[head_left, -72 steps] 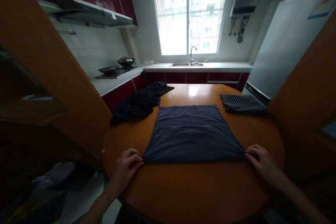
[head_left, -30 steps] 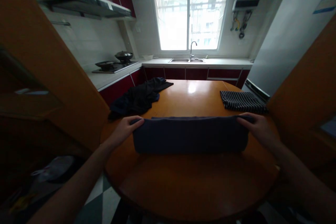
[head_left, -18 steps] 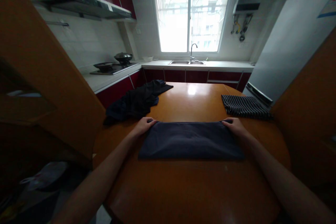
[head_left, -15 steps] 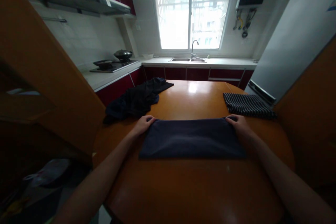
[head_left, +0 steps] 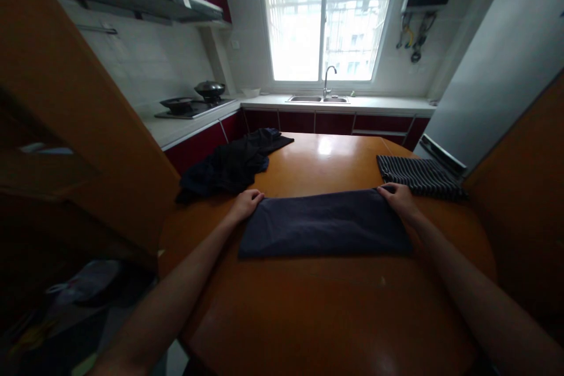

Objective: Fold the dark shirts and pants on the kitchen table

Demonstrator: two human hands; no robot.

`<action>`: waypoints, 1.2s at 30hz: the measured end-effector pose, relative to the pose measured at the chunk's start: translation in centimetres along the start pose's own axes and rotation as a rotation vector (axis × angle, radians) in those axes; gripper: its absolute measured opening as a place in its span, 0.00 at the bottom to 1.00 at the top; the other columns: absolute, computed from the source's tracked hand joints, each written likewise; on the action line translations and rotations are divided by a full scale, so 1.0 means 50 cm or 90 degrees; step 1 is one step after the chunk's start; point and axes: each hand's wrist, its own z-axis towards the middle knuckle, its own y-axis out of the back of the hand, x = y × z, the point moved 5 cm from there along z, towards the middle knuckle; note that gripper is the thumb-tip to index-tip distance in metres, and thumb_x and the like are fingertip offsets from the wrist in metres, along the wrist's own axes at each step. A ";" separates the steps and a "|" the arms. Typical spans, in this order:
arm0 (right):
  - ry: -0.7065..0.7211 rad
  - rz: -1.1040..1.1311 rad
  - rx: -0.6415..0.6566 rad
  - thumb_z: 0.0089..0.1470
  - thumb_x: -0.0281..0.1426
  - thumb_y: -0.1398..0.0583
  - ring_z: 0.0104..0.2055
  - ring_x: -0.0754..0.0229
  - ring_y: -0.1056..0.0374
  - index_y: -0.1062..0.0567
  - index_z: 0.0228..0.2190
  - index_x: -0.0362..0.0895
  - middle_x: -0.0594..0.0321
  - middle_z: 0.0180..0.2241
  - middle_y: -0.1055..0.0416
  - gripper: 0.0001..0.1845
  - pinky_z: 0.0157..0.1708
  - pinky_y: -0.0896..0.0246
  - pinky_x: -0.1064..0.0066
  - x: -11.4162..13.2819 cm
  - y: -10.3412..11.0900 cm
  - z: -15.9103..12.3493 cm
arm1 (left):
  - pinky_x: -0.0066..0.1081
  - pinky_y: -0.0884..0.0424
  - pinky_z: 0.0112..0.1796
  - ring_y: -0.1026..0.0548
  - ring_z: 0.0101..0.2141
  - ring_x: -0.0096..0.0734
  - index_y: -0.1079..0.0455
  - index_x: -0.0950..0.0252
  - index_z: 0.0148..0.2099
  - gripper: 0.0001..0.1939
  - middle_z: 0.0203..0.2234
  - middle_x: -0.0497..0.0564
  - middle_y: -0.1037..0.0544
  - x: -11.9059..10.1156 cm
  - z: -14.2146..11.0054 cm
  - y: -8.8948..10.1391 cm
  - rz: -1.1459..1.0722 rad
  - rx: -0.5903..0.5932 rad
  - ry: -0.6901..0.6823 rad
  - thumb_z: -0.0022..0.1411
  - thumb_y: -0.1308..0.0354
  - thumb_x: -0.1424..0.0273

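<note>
A dark blue-grey folded garment (head_left: 324, 226) lies as a wide flat band across the wooden table (head_left: 326, 311); what kind of garment it is does not show. My left hand (head_left: 247, 204) is closed on its far left corner, thumb and fingers pinching the cloth. At the far right corner, my right hand (head_left: 398, 198) pinches the fabric, and that corner looks slightly raised. The near edge of the cloth rests on the tabletop. Faint creases run over its upper face.
A heap of dark clothes (head_left: 233, 161) lies at the table's far left. Black-and-white striped folded cloth (head_left: 418, 175) sits at the far right, close to the fridge (head_left: 489, 70). Beyond the table are a stove with pans (head_left: 210, 91) and a sink (head_left: 304, 98).
My right hand has lifted slightly with its corner of the cloth. The garment's near edge has shifted a little away from me, and the view has moved slightly.
</note>
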 end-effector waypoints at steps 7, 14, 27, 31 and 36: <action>-0.010 -0.146 0.027 0.52 0.36 0.39 0.37 0.51 0.25 0.20 0.31 0.40 0.50 0.35 0.20 0.12 0.40 0.32 0.64 -0.016 -0.043 0.006 | 0.30 0.33 0.38 0.23 0.37 0.40 0.24 0.63 0.36 0.21 0.33 0.54 0.19 -0.002 -0.004 -0.004 0.013 0.008 0.031 0.65 0.52 0.55; 0.067 -0.277 -0.077 0.62 0.38 0.47 0.57 0.44 0.33 0.27 0.54 0.36 0.42 0.53 0.27 0.26 0.58 0.42 0.55 0.083 -0.029 -0.053 | 0.36 0.33 0.49 0.26 0.51 0.48 0.30 0.66 0.59 0.25 0.50 0.63 0.23 -0.059 -0.039 0.052 0.174 -0.104 0.067 0.69 0.53 0.58; 0.248 -0.441 0.326 0.67 0.49 0.57 0.73 0.52 0.64 0.46 0.68 0.42 0.53 0.71 0.56 0.37 0.69 0.71 0.50 0.116 -0.208 -0.109 | 0.47 0.59 0.66 0.53 0.70 0.44 0.48 0.64 0.72 0.36 0.70 0.58 0.48 -0.207 -0.059 -0.151 0.235 0.112 -0.181 0.73 0.64 0.49; 0.159 -0.475 0.271 0.68 0.47 0.58 0.73 0.51 0.64 0.45 0.68 0.42 0.53 0.71 0.53 0.35 0.68 0.71 0.46 0.039 -0.111 -0.040 | 0.52 0.58 0.65 0.52 0.70 0.47 0.48 0.62 0.73 0.33 0.70 0.56 0.46 -0.117 -0.035 -0.080 0.258 0.085 -0.104 0.73 0.65 0.51; 0.119 -0.499 0.103 0.68 0.41 0.58 0.73 0.46 0.65 0.43 0.66 0.33 0.43 0.70 0.55 0.34 0.67 0.74 0.41 0.088 -0.104 -0.073 | 0.57 0.59 0.65 0.55 0.70 0.52 0.49 0.68 0.72 0.32 0.70 0.63 0.50 -0.170 -0.047 -0.066 0.272 0.053 -0.088 0.74 0.63 0.56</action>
